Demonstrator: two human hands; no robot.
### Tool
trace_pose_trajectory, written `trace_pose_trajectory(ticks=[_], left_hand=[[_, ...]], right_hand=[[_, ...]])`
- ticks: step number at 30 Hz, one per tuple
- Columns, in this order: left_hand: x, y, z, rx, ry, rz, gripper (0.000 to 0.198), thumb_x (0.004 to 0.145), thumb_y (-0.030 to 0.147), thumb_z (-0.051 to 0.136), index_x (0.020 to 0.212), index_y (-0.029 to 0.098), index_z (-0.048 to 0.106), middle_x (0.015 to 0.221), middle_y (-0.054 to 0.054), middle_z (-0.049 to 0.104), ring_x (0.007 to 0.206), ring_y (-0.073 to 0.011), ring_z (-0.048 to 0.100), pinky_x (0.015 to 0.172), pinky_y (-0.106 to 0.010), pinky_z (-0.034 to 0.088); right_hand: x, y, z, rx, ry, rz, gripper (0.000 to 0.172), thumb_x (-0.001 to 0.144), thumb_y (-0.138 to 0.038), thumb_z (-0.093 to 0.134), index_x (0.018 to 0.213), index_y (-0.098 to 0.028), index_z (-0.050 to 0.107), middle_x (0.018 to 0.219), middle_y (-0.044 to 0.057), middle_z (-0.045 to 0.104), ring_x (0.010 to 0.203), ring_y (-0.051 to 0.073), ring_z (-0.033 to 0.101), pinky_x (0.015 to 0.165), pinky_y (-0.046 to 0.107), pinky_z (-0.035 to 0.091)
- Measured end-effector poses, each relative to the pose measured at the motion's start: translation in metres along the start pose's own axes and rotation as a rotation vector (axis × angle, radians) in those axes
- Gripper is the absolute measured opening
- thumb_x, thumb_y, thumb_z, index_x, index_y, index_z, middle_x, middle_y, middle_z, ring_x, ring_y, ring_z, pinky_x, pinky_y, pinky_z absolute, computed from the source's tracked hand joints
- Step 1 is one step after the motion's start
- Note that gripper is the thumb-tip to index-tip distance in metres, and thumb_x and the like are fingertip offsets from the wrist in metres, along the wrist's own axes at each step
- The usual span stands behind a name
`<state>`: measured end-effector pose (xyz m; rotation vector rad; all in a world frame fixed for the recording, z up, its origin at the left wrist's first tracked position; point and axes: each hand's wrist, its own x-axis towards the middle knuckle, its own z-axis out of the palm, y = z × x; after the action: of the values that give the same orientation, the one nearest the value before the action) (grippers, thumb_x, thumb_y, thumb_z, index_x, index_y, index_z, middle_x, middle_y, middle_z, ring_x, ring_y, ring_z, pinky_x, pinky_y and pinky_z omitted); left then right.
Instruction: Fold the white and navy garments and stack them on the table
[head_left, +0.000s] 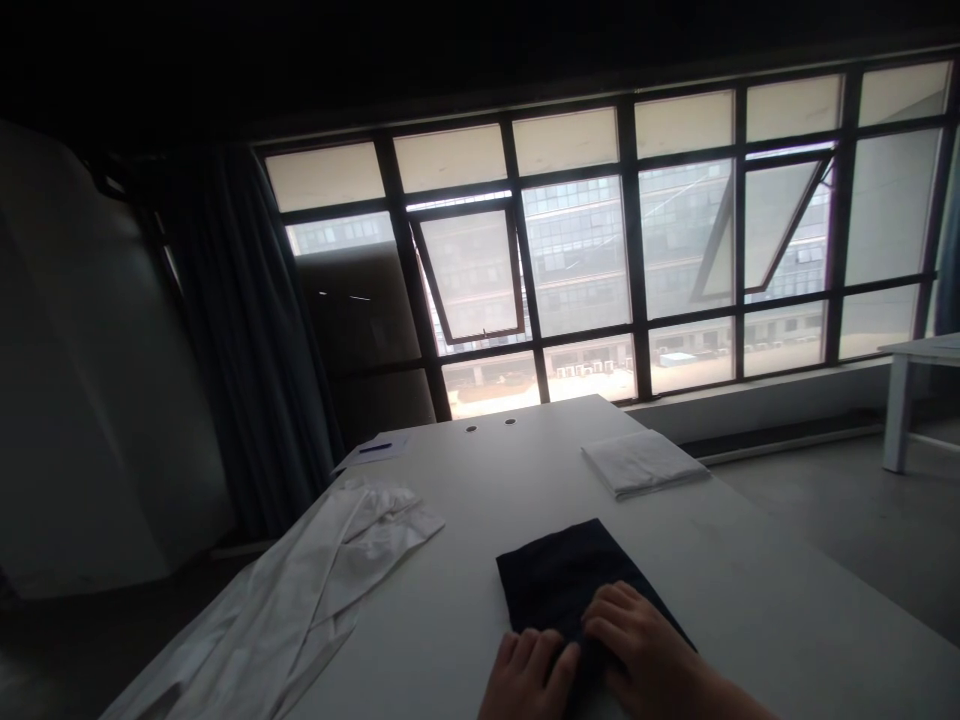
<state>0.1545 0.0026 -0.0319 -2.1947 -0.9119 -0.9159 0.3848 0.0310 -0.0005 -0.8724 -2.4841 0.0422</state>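
Passage exists across the white worktop (465,570) between the dark folded cloth (570,585) and the crumpled white garment (330,590), which covers the left edge (loose folds, standing proud of the surface). Toward the far edge, a folded white cloth (643,462) obstructs the right side and a sheet of paper (373,450) the left corner; a route runs between them.

rumpled white garment (300,590), folded white cloth (643,463), paper (394,440) with blue pen (374,448) on the table (465,480)
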Motion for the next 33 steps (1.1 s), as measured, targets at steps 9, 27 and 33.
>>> trace_pose_trajectory(ticks=[9,27,33], left_hand=[[-0.006,-0.015,-0.007,-0.278,-0.211,-0.321,0.052,0.069,0.020,0.060,0.120,0.021,0.061,0.095,-0.009,0.071,0.084,-0.0268,0.065,0.075,-0.037,0.054],[0.006,-0.012,-0.009,-0.117,-0.047,-0.059,0.055,0.086,0.050,0.062,0.132,0.020,0.057,0.103,-0.009,0.072,0.088,-0.0261,0.067,0.081,-0.040,0.050],[-0.003,-0.014,0.003,-0.134,0.004,-0.015,0.050,0.095,0.042,0.048,0.137,0.014,0.053,0.105,-0.013,0.071,0.091,-0.0252,0.069,0.081,-0.038,0.052]], right_hand=[[-0.004,-0.008,0.029,-0.231,0.137,0.325,0.059,0.085,-0.005,0.042,0.139,-0.023,0.057,0.143,0.012,0.061,0.075,0.017,0.075,0.062,0.023,0.056],[0.002,-0.009,0.008,0.042,0.067,0.291,0.052,0.078,-0.003,0.043,0.119,-0.027,0.065,0.128,0.006,0.068,0.092,0.019,0.073,0.081,0.027,0.055],[0.017,-0.015,-0.038,0.119,-0.076,0.358,0.036,0.081,-0.009,0.044,0.104,-0.024,0.068,0.105,0.005,0.070,0.096,0.021,0.068,0.085,0.030,0.049]])
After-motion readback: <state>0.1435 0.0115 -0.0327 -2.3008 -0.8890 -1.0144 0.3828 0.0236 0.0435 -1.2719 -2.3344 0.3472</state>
